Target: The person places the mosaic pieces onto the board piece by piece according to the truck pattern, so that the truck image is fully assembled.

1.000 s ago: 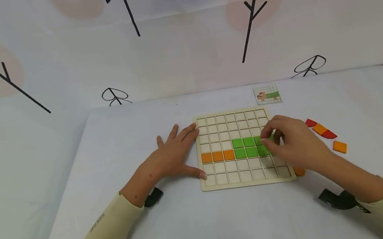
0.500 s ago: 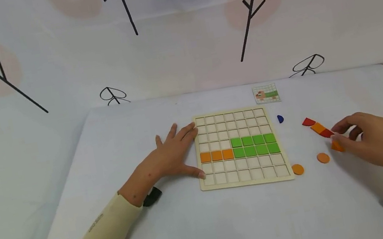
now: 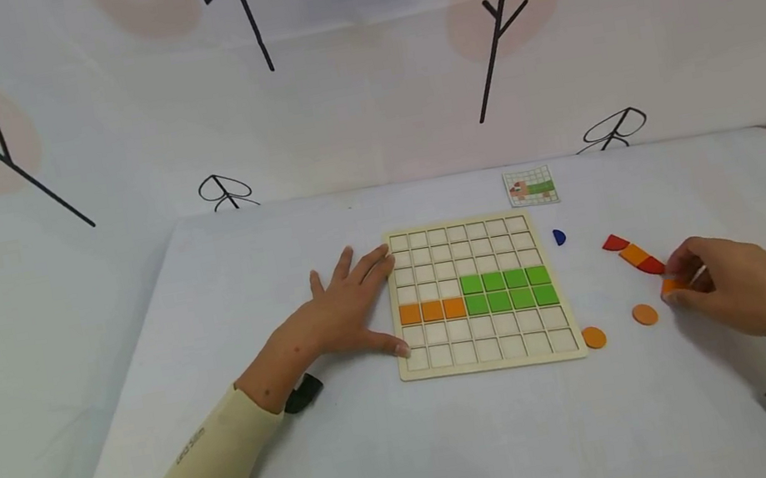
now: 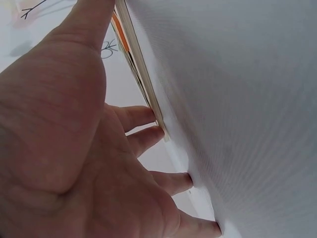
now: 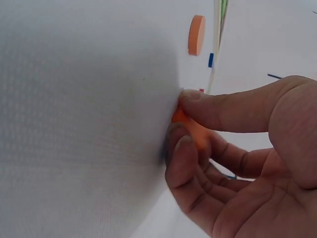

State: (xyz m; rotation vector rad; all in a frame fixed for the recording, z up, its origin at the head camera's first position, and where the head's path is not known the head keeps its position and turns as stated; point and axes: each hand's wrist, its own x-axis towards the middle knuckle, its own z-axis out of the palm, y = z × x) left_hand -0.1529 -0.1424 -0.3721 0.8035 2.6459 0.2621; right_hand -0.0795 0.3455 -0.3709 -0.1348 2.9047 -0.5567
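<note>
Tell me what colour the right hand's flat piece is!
It's a flat orange piece, clearest in the right wrist view.

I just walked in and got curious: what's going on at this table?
A person is working with a grid board and small coloured pieces. The right hand pinches an orange piece off to the right of the board, while the left hand is spread at the board's left edge. So far, eight green tiles and three orange tiles sit in the grid. Two orange discs and a blue half-round piece lie loose, and a picture card lies behind the board.
</note>
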